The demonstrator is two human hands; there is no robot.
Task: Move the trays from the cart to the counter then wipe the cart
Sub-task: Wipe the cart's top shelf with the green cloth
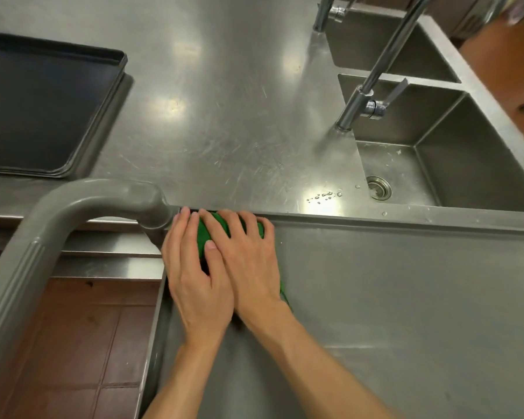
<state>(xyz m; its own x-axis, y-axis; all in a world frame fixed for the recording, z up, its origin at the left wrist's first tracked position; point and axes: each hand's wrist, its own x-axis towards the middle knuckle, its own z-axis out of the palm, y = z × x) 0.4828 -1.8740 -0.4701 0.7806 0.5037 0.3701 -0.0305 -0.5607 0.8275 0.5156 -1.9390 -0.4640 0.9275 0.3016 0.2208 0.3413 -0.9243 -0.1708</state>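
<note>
A green cloth (207, 234) lies on the steel cart top (390, 313) at its far left corner, against the cart's raised rim. My left hand (194, 273) and my right hand (248, 261) both press flat on the cloth, fingers spread, the right thumb overlapping the left hand. Most of the cloth is hidden under them. A stack of dark trays (43, 107) rests on the steel counter (218, 116) at the far left.
The cart's grey handle bar (58, 219) curves down the left side, beside my left hand. A double sink (436, 164) with two tall taps (372, 95) sits at the right of the counter. Water drops (324, 196) lie near the sink. Red floor tiles (73, 343) show at lower left.
</note>
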